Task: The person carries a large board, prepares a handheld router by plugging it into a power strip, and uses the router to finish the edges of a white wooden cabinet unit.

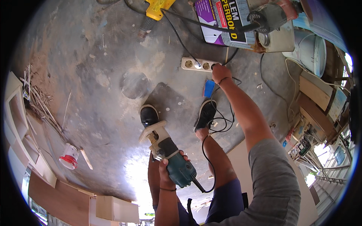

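- At the far left, pale wooden cabinet frames [17, 124] lean along the edge of the grey concrete floor [102, 75], with a heap of thin wood splinters [37, 98] beside them.
- A small white tub with a red band [69, 156] lies on its side on the floor, next to a short pale wooden strip [86, 158].
- Your left hand [167, 165] is clenched around the body of the teal and cream electric power tool [169, 156]; you hold it low, above your left black shoe [149, 115], with its cream head pointing away from you.
- The tool's black cable [205, 165] loops from its rear up past your right knee toward the right black shoe [206, 113].
- Further up, a yellow tool [158, 7] sits at the top edge with another black cord running from it.
- A white multi-socket power strip [196, 64] lies on the floor ahead of your feet.
- Your right hand [220, 72] reaches out to the strip's right end, fingers closed on a black plug [215, 66] there.
- Just below that hand lies a small blue flat object [208, 88].
- To the right, a printed bag [226, 22], a white bucket [315, 52] and stacked wooden boards [320, 94] crowd the edge.
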The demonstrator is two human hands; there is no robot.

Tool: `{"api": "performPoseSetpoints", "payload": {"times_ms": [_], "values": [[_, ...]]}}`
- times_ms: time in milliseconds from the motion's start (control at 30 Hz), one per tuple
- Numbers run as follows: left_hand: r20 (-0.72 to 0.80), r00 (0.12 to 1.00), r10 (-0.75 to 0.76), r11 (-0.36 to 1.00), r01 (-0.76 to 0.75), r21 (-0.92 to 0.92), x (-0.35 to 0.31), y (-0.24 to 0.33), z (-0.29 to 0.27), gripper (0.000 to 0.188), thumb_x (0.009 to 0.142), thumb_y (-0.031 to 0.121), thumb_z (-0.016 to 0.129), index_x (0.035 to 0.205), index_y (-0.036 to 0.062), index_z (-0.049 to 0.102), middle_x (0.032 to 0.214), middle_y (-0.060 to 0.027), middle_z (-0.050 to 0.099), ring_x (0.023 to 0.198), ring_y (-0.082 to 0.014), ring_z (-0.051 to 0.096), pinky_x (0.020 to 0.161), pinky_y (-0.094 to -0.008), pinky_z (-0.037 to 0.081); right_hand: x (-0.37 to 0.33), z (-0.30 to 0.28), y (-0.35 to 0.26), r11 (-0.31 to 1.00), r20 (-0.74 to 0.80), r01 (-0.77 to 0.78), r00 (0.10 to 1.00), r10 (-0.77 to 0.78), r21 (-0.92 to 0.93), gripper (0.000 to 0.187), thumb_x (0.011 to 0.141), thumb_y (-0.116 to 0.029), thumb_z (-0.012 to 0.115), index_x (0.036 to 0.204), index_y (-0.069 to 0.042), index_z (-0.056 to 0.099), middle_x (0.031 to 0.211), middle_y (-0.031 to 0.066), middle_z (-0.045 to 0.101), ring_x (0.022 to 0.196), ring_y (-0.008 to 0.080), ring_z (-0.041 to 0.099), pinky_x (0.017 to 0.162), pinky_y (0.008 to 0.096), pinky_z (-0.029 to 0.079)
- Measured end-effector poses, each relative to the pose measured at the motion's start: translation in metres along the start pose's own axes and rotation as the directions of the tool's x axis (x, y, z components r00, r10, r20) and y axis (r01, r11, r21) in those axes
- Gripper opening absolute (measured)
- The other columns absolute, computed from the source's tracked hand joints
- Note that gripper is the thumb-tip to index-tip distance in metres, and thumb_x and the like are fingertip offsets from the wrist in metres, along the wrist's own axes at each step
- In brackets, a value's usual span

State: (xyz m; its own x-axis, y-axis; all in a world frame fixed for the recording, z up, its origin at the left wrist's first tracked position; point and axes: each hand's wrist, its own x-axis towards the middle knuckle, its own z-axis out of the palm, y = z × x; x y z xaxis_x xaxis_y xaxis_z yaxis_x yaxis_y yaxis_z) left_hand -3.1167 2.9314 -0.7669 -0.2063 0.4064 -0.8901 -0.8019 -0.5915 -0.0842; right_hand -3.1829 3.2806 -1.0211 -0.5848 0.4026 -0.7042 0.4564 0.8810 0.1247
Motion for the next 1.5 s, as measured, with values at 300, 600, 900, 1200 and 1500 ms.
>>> {"api": "performPoseSetpoints", "payload": {"times_ms": [300, 600, 900, 1200, 1500], "values": [[0.011, 0.999, -0.040, 0.999, 0.040, -0.024, -0.003, -0.001, -0.011, 0.063, 0.072, 0.043, 0.065, 0.111, -0.0049, 0.051, 0.097, -0.0173, 0.060, 0.094, -0.0286, 0.061, 0.079, -0.0422, 0.054, -0.022, -0.043, -0.076, 0.867, -0.407, 0.487, 0.773, -0.486, -0.110, 0.017, 0.078, -0.016, 0.052, 0.090, -0.009, 0.063, 0.087, 0.0087, 0.058, 0.088, 0.0256, 0.057, 0.075, 0.0406, 0.045], [0.019, 0.998, -0.052, 0.998, 0.052, -0.030, -0.008, 0.006, -0.015, 0.066, 0.069, 0.043, 0.067, 0.111, -0.0051, 0.051, 0.098, -0.0175, 0.060, 0.093, -0.0284, 0.061, 0.080, -0.0403, 0.053, 0.034, -0.025, -0.074, 0.478, 0.043, 0.339, 0.848, -0.528, -0.810, 0.029, 0.087, -0.020, 0.049, 0.110, -0.012, 0.065, 0.117, 0.0046, 0.061, 0.127, 0.0244, 0.041, 0.111, 0.0552, 0.013], [0.028, 0.998, -0.050, 0.998, 0.051, -0.037, -0.012, 0.011, -0.007, 0.066, 0.068, 0.044, 0.067, 0.110, -0.0052, 0.052, 0.094, -0.0171, 0.060, 0.091, -0.0276, 0.061, 0.080, -0.0384, 0.052, 0.020, -0.012, -0.064, 0.726, 0.294, 0.473, 0.881, -0.371, -0.500, 0.016, 0.074, -0.020, 0.062, 0.086, -0.015, 0.071, 0.082, 0.0049, 0.068, 0.089, 0.0226, 0.064, 0.104, 0.0501, 0.026], [0.042, 0.996, -0.083, 0.996, 0.083, -0.020, -0.011, 0.011, -0.007, 0.067, 0.068, 0.044, 0.065, 0.111, -0.0049, 0.051, 0.095, -0.0171, 0.060, 0.093, -0.0275, 0.060, 0.080, -0.0385, 0.052, -0.069, 0.049, -0.042, 0.619, -0.072, 0.610, 0.681, -0.729, -0.494, 0.024, 0.079, -0.016, 0.054, 0.099, -0.004, 0.059, 0.093, 0.0128, 0.061, 0.089, 0.0251, 0.059, 0.087, 0.0423, 0.042], [0.049, 0.993, -0.110, 0.992, 0.106, 0.068, -0.014, 0.015, -0.008, 0.066, 0.069, 0.044, 0.065, 0.111, -0.0047, 0.050, 0.096, -0.0171, 0.060, 0.093, -0.0276, 0.061, 0.079, -0.0388, 0.053, -0.062, 0.037, -0.012, 0.917, 0.020, 0.340, 0.939, -0.344, -0.207, 0.020, 0.077, -0.022, 0.060, 0.090, -0.007, 0.057, 0.078, 0.0091, 0.063, 0.075, 0.0270, 0.063, 0.073, 0.0376, 0.047]]}}
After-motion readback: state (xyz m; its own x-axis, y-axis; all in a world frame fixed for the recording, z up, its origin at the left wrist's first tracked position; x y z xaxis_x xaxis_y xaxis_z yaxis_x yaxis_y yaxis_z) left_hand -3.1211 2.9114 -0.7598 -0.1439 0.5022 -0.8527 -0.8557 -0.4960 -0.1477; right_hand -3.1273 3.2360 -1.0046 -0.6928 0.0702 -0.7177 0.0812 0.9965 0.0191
